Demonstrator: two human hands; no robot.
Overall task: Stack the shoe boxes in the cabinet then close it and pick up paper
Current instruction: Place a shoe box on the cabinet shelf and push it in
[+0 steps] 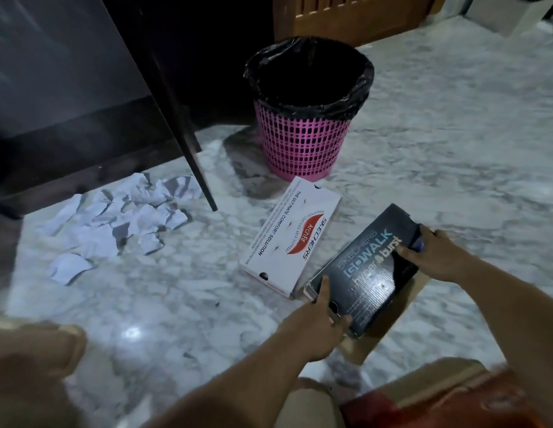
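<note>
White crumpled paper is lying on the floor far left of the fingers; the left hand and right hand are gripping the black shoe box by its ends, fingers curled over its edges, just right of the white shoe box. The stacking step is underway; next, lifting toward the open cabinet door.

2 shoe boxes, 1 bin, 2 hands.
</note>
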